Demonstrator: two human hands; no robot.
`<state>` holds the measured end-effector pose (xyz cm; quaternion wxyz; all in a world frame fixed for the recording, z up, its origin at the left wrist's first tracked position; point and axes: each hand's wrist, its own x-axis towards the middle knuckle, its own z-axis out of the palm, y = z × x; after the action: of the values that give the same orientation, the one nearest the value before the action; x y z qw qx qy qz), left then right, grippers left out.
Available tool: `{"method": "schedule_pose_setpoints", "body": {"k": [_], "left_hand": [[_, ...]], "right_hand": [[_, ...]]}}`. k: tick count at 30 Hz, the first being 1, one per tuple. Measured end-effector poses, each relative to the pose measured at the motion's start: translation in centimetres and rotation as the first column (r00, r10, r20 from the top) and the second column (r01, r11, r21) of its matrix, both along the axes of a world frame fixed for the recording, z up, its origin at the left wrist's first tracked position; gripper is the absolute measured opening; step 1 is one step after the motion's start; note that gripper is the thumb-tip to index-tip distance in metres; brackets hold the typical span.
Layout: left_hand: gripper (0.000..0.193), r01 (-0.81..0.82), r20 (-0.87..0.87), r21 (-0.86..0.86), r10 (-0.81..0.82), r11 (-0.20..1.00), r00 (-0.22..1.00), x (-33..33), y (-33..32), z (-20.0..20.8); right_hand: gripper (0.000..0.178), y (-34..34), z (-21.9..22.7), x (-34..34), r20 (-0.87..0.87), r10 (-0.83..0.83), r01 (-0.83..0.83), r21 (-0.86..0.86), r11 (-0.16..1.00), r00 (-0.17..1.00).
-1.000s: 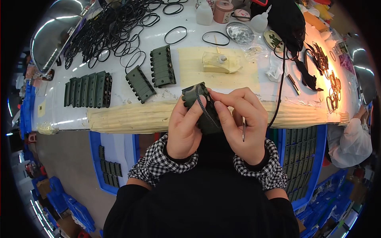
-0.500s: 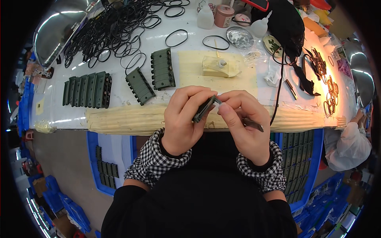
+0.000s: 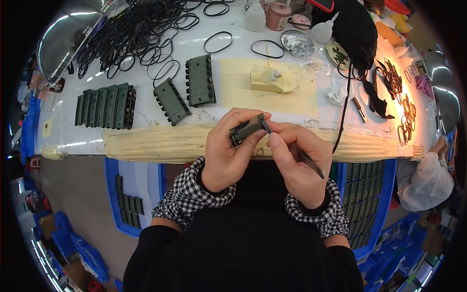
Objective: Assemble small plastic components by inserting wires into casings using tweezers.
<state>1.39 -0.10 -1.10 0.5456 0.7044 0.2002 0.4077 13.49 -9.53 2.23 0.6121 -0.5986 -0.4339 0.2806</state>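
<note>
Head view — hands [image 3: 224, 153] on green part [image 3: 248, 129], lettered disc [image 3: 299, 21]

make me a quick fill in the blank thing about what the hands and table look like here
1. Beside the right hand, the left hand holds a small part coloured dark ____.
2. A slim tool sits in the ____ hand.
3. The big heap of black bands lies toward the table's far ____ corner.
4. The tray at lower left is coloured ____.

Missing words: green; right; left; blue.
</note>
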Motion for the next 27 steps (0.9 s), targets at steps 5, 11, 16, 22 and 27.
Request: {"method": "schedule_pose_setpoints", "body": {"k": [5,11,16,22,27], "left_hand": [[0.024,0.18,0.144,-0.413,-0.131,0.893,0.981,0.0,-0.6,0.3],[0.031,0.341,0.317,-0.568,-0.184,0.749,0.931,-0.7,-0.1,0.5],[0.03,0.353,0.359,-0.646,-0.139,0.677,0.923,-0.5,-0.4,0.4],[0.024,0.312,0.328,-0.68,-0.106,0.664,0.939,-0.3,-0.9,0.8],[0.024,0.357,0.353,-0.71,-0.132,0.606,0.926,-0.6,-0.6,0.9]], "right_hand": [[0.007,0.7,-1.0,-0.1,0.054,-0.036,0.032,0.071,0.997,0.998],[0.008,0.6,-0.3,-0.6,0.242,-0.017,0.003,0.058,0.998,0.97],[0.01,0.7,0.0,-1.3,0.354,-0.045,0.021,0.071,0.997,0.934],[0.011,0.9,-0.2,-1.6,0.427,-0.102,0.054,0.122,0.991,0.899],[0.011,0.9,-0.4,-1.8,0.44,-0.132,0.071,0.152,0.986,0.888]]}}
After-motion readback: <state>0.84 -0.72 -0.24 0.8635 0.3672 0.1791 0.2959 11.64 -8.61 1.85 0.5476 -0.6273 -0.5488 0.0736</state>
